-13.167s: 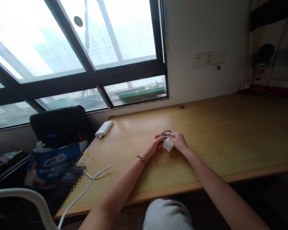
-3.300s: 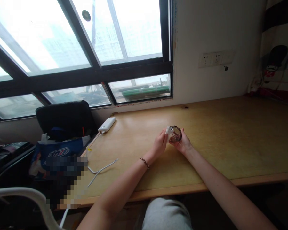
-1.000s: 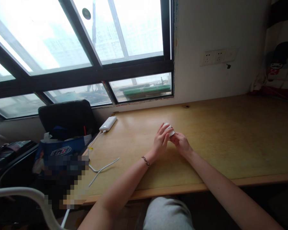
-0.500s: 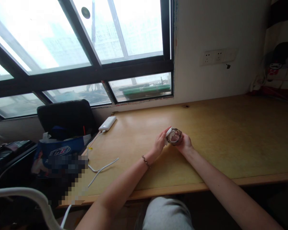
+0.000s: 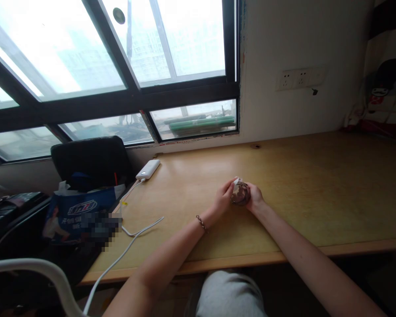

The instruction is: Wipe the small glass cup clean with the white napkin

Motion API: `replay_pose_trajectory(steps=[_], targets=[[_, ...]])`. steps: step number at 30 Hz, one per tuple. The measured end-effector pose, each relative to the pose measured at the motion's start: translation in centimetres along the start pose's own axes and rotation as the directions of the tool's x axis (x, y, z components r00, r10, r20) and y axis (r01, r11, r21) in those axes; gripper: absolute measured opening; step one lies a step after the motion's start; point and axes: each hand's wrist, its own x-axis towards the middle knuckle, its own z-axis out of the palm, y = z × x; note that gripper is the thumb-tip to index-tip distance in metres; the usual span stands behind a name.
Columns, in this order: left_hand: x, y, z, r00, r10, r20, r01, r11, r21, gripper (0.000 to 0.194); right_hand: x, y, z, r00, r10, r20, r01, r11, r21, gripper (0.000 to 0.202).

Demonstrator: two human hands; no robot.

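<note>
One worktop (image 5: 317, 198), wood. Two hands: left hand (image 5: 222, 200) pinches one white tissue (image 5: 235, 181) against one small glass (image 5: 240, 193); right hand (image 5: 255, 199) cups the glass from the other side, just above mid-worktop. Wiping likely goes best with the glass gripped firmly and turned against the tissue. One cable (image 5: 132, 242), one power bank (image 5: 148, 169), one bag (image 5: 79, 211), three wall sockets (image 5: 300, 78).

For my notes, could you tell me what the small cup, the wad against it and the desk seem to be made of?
Cup: likely clear glass, see-through with glints on it.
Wad: white and soft-looking, tissue or cloth; too small to tell.
Desk: pale wood or wood laminate, smooth with a dull sheen and faint grain.
</note>
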Motion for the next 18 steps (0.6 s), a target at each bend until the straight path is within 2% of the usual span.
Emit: replay_pose_trajectory(steps=[4, 7, 9, 12, 15, 18], targets=[[-0.3, 0.8, -0.1, 0.983, 0.145, 0.117, -0.164, 0.971, 0.175, 0.027, 0.4, 0.7, -0.4, 0.999, 0.052, -0.005, -0.052, 0.998, -0.043, 0.019], [-0.4, 1.3, -0.2, 0.967, 0.187, 0.173, -0.221, 0.953, 0.205, 0.025, 0.5, 1.0, -0.6, 0.997, 0.072, 0.038, -0.070, 0.997, -0.046, 0.019], [-0.3, 1.3, -0.2, 0.977, 0.160, 0.138, -0.183, 0.968, 0.172, 0.026, 0.4, 1.0, -0.5, 0.994, 0.079, 0.069, -0.077, 0.996, -0.039, 0.020], [0.0, 1.0, -0.2, 0.998, 0.042, 0.040, -0.045, 0.996, 0.077, 0.031, 0.1, 0.5, -0.1, 0.995, 0.041, 0.090, -0.039, 0.999, -0.019, 0.021], [0.3, 0.4, -0.3, 0.997, -0.072, -0.004, 0.072, 0.997, -0.035, 0.037, -0.4, -0.2, 0.4, 1.000, -0.007, 0.027, 0.006, 0.999, 0.037, 0.025], [0.2, 0.0, -0.4, 0.990, -0.137, -0.020, 0.134, 0.986, -0.103, 0.039, -0.9, -0.7, 0.9, 0.998, -0.031, -0.047, 0.036, 0.995, 0.093, 0.030]])
